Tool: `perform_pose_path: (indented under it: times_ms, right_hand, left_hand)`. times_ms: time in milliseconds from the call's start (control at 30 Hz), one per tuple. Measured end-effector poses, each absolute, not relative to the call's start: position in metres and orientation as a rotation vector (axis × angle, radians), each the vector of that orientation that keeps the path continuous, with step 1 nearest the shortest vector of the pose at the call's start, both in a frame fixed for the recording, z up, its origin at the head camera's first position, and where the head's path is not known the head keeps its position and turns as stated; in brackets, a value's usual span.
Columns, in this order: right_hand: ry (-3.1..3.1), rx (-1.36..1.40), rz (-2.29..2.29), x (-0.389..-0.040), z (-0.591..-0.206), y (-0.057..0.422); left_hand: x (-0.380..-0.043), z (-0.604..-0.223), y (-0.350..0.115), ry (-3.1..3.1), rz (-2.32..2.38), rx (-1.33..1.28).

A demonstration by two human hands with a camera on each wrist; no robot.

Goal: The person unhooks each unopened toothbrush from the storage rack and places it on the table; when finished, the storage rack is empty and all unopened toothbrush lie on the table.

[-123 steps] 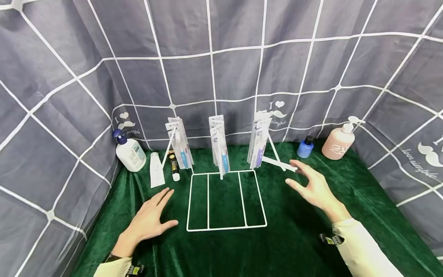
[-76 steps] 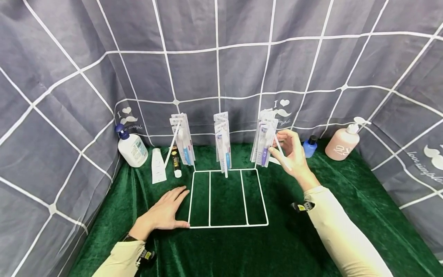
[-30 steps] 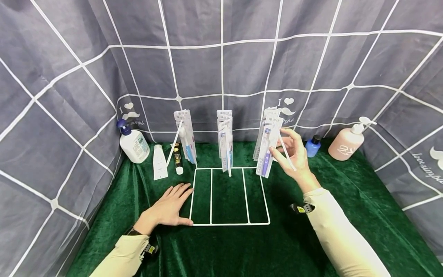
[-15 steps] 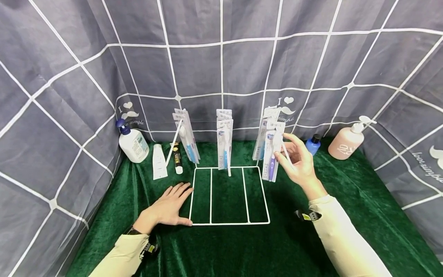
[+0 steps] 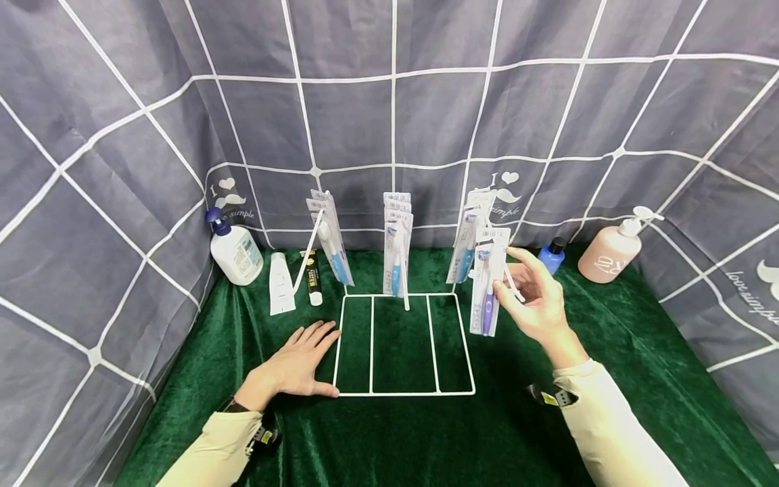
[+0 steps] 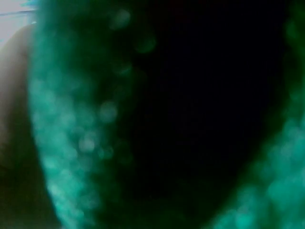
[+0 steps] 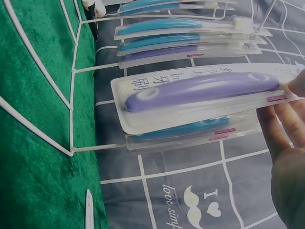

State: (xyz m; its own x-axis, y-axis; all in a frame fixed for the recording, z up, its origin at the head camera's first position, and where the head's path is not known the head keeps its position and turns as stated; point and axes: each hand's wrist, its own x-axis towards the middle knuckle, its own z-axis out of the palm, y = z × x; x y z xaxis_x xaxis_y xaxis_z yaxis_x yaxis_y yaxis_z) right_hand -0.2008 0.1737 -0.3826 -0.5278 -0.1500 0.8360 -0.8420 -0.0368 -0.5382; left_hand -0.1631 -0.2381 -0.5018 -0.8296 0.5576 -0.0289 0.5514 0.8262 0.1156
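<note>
My right hand (image 5: 535, 297) pinches a packaged toothbrush (image 5: 489, 301) with a purple handle, in front of the right-hand row of a white wire rack. Its handle (image 7: 200, 93) points toward the rack base in the right wrist view. Whether the pack is clear of its hook, I cannot tell. Behind it hangs a blue-handled toothbrush pack (image 5: 467, 253). My left hand (image 5: 298, 365) lies with fingers spread on the green cloth, thumb touching the front left corner of the rack base (image 5: 404, 394). The left wrist view is dark and blurred, mostly green cloth.
More toothbrush packs hang in the middle row (image 5: 397, 260) and left row (image 5: 335, 250). A white tube (image 5: 281, 284), black tube (image 5: 313, 279) and white pump bottle (image 5: 239, 257) stand or lie left. A blue bottle (image 5: 551, 257) and pink pump bottle (image 5: 608, 253) stand right.
My right hand has reached the right-hand row, taken hold of the purple toothbrush pack and drawn it forward and right, away from the pack behind. My left hand has settled at the rack's base.
</note>
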Motion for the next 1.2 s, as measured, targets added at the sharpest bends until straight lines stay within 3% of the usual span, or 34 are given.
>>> perform_pose_path:
  times_ms: [1200]
  right_hand:
    - [-1.558, 1.221, 1.634, -0.157, -0.384, 0.182]
  left_hand:
    - [-0.164, -0.505, -0.238, 2.936, 0.173, 0.888]
